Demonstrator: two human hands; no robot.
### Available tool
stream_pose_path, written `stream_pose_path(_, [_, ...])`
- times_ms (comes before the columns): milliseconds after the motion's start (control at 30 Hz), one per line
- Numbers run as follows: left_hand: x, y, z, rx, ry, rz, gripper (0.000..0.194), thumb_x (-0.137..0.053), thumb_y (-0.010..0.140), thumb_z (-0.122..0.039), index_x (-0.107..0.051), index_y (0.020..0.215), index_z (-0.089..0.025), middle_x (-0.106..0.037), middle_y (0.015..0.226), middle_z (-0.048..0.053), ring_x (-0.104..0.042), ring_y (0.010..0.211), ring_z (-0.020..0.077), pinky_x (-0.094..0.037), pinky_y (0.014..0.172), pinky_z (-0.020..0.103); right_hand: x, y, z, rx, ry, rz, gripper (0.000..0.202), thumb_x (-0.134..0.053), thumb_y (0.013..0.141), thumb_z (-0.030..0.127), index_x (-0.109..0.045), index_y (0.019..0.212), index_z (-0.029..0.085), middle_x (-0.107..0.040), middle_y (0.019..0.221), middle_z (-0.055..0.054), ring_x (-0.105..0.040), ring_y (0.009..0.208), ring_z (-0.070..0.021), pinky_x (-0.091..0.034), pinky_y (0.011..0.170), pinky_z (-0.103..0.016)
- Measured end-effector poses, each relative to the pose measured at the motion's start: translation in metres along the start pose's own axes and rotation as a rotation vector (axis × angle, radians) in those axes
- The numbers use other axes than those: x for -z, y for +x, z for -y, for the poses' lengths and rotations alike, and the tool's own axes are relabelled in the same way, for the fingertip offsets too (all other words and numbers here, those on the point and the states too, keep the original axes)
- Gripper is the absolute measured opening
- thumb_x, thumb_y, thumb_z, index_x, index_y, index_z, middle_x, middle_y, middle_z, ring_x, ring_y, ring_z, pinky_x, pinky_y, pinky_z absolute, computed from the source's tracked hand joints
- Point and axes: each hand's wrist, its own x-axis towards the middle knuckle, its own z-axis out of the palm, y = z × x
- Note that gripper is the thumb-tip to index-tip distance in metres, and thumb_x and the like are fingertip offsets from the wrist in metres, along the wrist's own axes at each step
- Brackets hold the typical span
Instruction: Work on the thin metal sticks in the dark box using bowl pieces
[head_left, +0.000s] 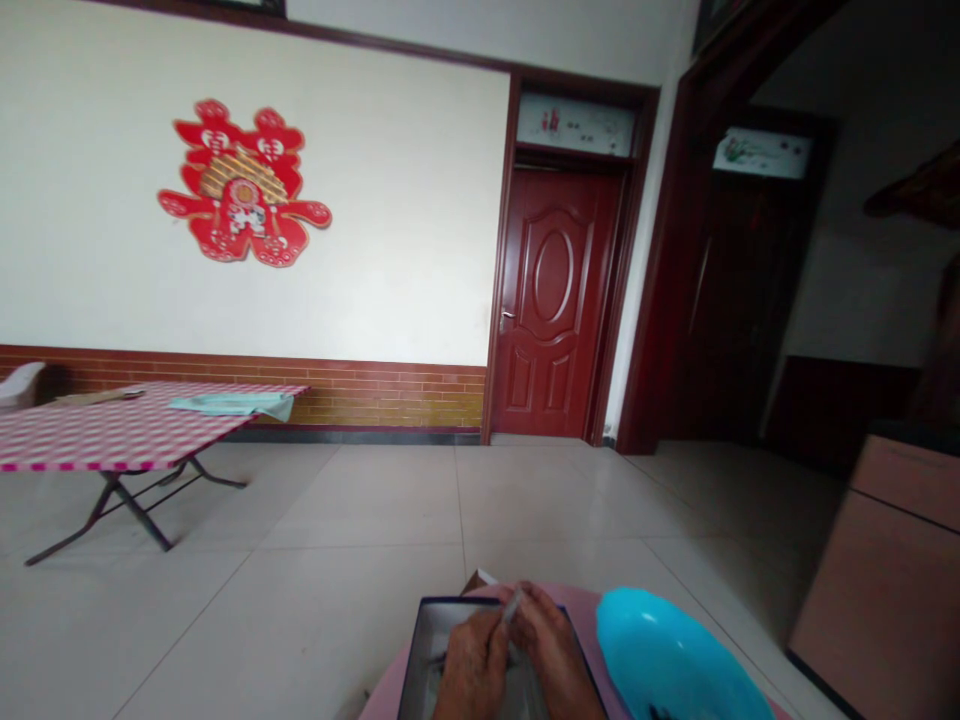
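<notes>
My left hand (474,660) and my right hand (546,635) are close together above an open box (435,625) with a dark rim and pale inside. Both sets of fingers are closed around a small, pale, translucent piece (513,606); its kind is too blurred to make out. Some dark bits lie in the box, mostly covered by my hands. To the right of the box stands a bright blue plastic basin (667,650) with small dark things near its lower edge.
Box and basin rest on a pink round surface (577,600). Across the tiled floor (360,530), a folding table (82,430) with a checked cover carries a light green cloth (240,403). A brownish cabinet (885,560) stands at right; a red door (559,300) is in the far wall.
</notes>
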Motion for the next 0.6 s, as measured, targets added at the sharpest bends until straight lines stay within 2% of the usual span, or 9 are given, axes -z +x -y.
stream_pose_path(133, [-0.005, 0.006, 0.003, 0.179, -0.246, 0.102, 0.057, -0.033, 0.083, -0.062, -0.06, 0.06, -0.017, -0.059, 0.054, 0.002, -0.053, 0.052, 0.0139, -0.039, 0.053, 0.025, -0.002, -0.002, 0.003, -0.016, 0.041, 0.041, 0.044, -0.072, 0.068, 0.044, -0.065, 0.103, 0.019, -0.071, 0.094, -0.009, -0.064, 0.088, -0.0231, -0.049, 0.075, -0.033])
stream_pose_path(267, [-0.01, 0.008, 0.002, 0.42, -0.566, 0.194, 0.066, -0.039, 0.064, -0.082, -0.052, 0.055, -0.018, -0.044, 0.044, -0.004, -0.034, 0.033, 0.0074, -0.025, 0.035, 0.023, -0.003, -0.001, 0.004, -0.036, 0.068, 0.07, 0.044, -0.072, 0.067, 0.043, -0.064, 0.103, 0.019, -0.07, 0.084, -0.007, -0.063, 0.076, -0.0197, -0.048, 0.067, -0.03])
stream_pose_path(367, [-0.006, 0.007, -0.007, 0.521, -0.701, 0.223, 0.065, -0.046, 0.059, -0.082, -0.052, 0.058, -0.017, -0.043, 0.045, -0.005, -0.03, 0.029, 0.0056, -0.019, 0.031, 0.022, -0.004, -0.002, 0.006, -0.057, 0.075, 0.095, 0.042, -0.069, 0.069, 0.047, -0.065, 0.1, 0.019, -0.069, 0.079, -0.006, -0.061, 0.067, -0.0175, -0.046, 0.059, -0.027])
stream_pose_path(533, [0.004, 0.005, -0.02, 0.529, -0.76, 0.239, 0.062, -0.05, 0.061, -0.076, -0.056, 0.061, -0.015, -0.047, 0.048, -0.004, -0.032, 0.03, 0.0045, -0.018, 0.031, 0.02, -0.01, -0.008, 0.014, -0.032, 0.035, 0.158, 0.035, -0.065, 0.072, 0.051, -0.066, 0.081, 0.017, -0.063, 0.066, -0.002, -0.054, 0.054, -0.0131, -0.042, 0.052, -0.025])
stream_pose_path(600, [0.005, 0.005, -0.019, 0.522, -0.749, 0.238, 0.061, -0.05, 0.062, -0.076, -0.055, 0.061, -0.015, -0.046, 0.047, -0.004, -0.032, 0.03, 0.0046, -0.019, 0.031, 0.02, -0.012, -0.009, 0.015, -0.021, 0.016, 0.115, 0.036, -0.067, 0.069, 0.051, -0.067, 0.075, 0.016, -0.062, 0.062, -0.002, -0.055, 0.055, -0.0147, -0.043, 0.053, -0.026])
